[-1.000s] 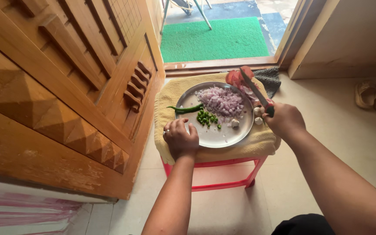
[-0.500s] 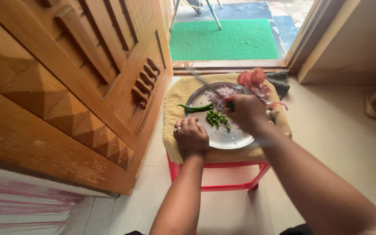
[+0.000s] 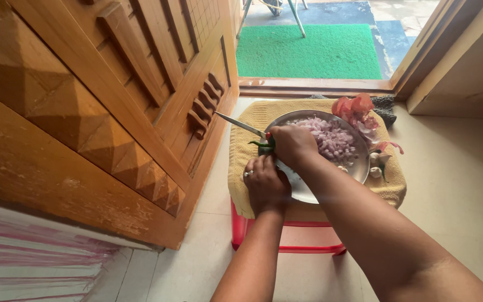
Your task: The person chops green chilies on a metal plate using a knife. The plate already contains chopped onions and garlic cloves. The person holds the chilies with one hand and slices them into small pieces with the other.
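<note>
Right hand (image 3: 293, 144) grips knife (image 3: 240, 124), blade pointing left past the plate (image 3: 359, 168) rim, over green chilli (image 3: 263, 146) at plate's left edge. Left hand (image 3: 266, 184), fingers curled, empty, rests just below, nearer the person.

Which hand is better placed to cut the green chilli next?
Right. The right hand already grips the knife over the green chilli, while the left hand rests at the plate edge.

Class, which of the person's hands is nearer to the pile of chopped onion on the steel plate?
Right. The right hand holds the knife beside the chopped onion; the left hand rests farther off, at the plate rim.
</note>
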